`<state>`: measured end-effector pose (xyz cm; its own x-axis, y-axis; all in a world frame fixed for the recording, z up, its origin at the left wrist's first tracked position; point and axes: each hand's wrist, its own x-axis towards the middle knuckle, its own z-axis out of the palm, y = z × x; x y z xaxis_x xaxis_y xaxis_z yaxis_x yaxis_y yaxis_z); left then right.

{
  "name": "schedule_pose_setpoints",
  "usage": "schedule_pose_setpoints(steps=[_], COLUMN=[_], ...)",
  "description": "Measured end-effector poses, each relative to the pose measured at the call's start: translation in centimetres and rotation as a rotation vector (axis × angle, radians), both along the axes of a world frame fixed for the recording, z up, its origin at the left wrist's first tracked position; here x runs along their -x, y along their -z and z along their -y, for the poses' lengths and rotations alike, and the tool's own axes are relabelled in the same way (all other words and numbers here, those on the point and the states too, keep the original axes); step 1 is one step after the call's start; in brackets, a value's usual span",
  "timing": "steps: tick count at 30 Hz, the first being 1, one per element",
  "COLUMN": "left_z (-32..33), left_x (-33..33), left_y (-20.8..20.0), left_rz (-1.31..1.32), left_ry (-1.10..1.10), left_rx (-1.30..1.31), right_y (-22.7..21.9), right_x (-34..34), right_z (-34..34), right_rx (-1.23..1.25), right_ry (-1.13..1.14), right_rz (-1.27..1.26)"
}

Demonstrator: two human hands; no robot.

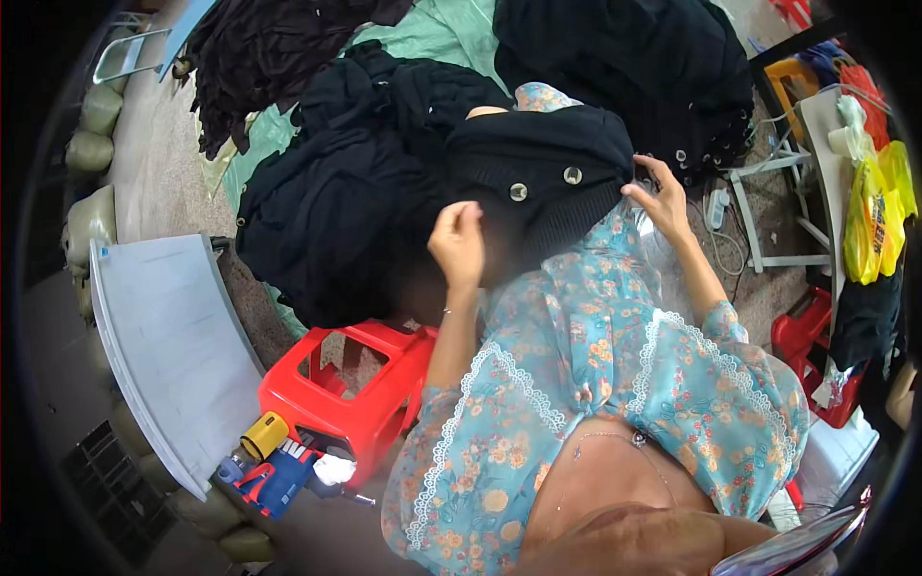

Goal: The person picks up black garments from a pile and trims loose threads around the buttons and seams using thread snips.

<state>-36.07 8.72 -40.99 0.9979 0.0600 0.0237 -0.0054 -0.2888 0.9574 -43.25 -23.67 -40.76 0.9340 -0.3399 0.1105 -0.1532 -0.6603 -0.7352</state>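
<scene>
A black garment (547,149) with a ribbed band lies across my lap over the flowered dress. Two round, pale metallic buttons or eyelets with dark centres show on it. Above the garment's near left side, my left hand (456,245) is raised with thumb and fingers pinched together; anything between them is too small to make out. My right hand (665,200) is at the garment's right edge, thumb and forefinger apart and touching or almost touching the cloth. A heap of black garments (327,202) lies against the left side of the lap piece.
More dark clothes (624,67) are piled beyond on green sheeting (437,38). At left stand a red plastic stool (327,408) and a pale grey board (173,326). A blue pouch (288,480) sits beside the stool. Yellow bags (874,216) hang at right, near a power strip (715,209).
</scene>
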Motion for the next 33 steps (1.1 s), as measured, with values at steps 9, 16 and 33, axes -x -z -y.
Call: schedule_pose_setpoints(steps=[9, 16, 33], left_z=[4.7, 4.3, -1.7], left_x=[-1.6, -1.7, -1.5], left_y=[-1.0, -1.5, 1.3], left_rz=[-0.411, -0.307, -0.068], left_ry=[-0.002, -0.036, -0.267], left_rx=[0.246, 0.671, 0.172], right_y=[2.2, -1.5, -4.1], right_x=[-1.1, -3.6, -10.9], right_z=[-0.5, 0.4, -3.8], right_rx=[-0.131, -0.099, 0.063], right_ry=[0.099, -0.080, 0.010], right_rz=[0.009, -0.084, 0.222])
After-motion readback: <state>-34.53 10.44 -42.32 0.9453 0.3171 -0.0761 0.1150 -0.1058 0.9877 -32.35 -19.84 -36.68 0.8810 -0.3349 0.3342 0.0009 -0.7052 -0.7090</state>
